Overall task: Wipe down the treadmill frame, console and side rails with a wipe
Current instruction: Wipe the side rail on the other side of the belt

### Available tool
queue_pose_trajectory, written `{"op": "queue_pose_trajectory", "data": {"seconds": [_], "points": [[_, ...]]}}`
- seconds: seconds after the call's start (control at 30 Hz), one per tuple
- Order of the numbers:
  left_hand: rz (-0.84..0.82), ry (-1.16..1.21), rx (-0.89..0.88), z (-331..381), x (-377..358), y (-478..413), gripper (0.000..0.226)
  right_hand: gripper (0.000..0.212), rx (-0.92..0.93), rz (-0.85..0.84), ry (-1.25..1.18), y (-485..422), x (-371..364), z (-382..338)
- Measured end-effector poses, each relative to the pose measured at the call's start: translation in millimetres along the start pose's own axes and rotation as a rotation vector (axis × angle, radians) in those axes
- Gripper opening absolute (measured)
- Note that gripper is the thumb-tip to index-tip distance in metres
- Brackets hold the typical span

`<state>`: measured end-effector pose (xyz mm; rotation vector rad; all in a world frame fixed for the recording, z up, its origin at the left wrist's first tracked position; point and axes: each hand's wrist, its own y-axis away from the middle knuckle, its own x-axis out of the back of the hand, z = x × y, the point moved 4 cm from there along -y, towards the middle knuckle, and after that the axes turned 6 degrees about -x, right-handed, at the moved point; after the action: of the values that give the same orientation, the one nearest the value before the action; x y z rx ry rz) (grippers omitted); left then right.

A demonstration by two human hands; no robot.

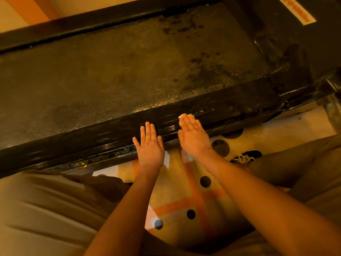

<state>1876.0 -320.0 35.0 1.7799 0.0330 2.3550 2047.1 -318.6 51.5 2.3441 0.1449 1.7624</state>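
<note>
The black treadmill lies across the view, its near side rail [103,137] glossy and streaked, the grey belt [110,71] behind it spotted with dark wet marks. My right hand [193,134] lies flat with straight fingers on the near rail and presses a small pale wipe [181,116], which peeks out beyond the fingertips. My left hand [150,145], wearing a ring, rests flat on the same rail just to the left and holds nothing. The far side rail [92,24] runs along the top.
My knees in beige trousers [46,209] frame a patterned floor mat [184,200] with orange stripes and black dots. A dark shoe [245,157] lies on the mat by the rail. The treadmill's front frame [295,61] with an orange label rises at the upper right.
</note>
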Motion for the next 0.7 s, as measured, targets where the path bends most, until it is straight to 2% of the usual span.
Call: {"op": "queue_pose_trajectory", "data": {"seconds": [0.1, 0.17, 0.3, 0.4, 0.6, 0.7], "points": [[0.006, 0.003, -0.005, 0.1, -0.2, 0.3, 0.056, 0.056, -0.151, 0.026, 0.011, -4.5, 10.6, 37.9], [0.006, 0.006, -0.006, 0.1, -0.8, 0.2, 0.056, 0.056, -0.209, 0.022, 0.012, -6.1, 8.8, 37.6], [0.011, 0.009, 0.001, 1.5, 0.2, 0.3, 0.056, 0.056, -0.097, 0.016, -0.004, -2.6, 0.2, 3.0], [0.012, 0.005, 0.006, 1.5, -0.5, 0.5, 0.056, 0.055, -0.023, 0.001, 0.019, -3.6, 2.1, 16.4], [0.007, 0.006, 0.003, 1.3, -1.0, 0.3, 0.056, 0.054, -0.314, 0.069, 0.037, -20.4, 35.1, 132.2], [0.013, 0.005, 0.003, 1.3, -0.8, 0.4, 0.056, 0.054, -0.36, 0.069, 0.024, -19.2, 39.5, 143.9]]}}
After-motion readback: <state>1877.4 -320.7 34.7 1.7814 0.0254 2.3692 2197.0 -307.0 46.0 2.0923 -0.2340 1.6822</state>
